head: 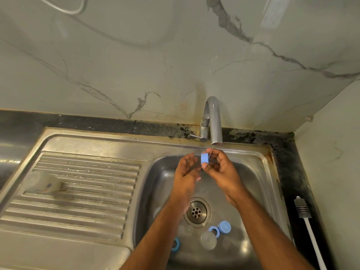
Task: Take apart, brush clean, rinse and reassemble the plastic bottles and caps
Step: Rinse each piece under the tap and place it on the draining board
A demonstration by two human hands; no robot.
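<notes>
Blue cap (204, 159): pinched in right hand (222, 170) under tap (213, 121), axis roughly level; left hand (185, 170) relaxed, empty.

Head-worn view, steeply down, close over sink (261, 172).

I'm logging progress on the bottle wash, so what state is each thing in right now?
blue cap: pinched by the right hand under the tap
left hand: open, holding nothing
tap: running a thin stream
bottle: lying on its side on the drainboard
bottle brush: lying unused on the counter
blue ring: loose in the sink
</notes>
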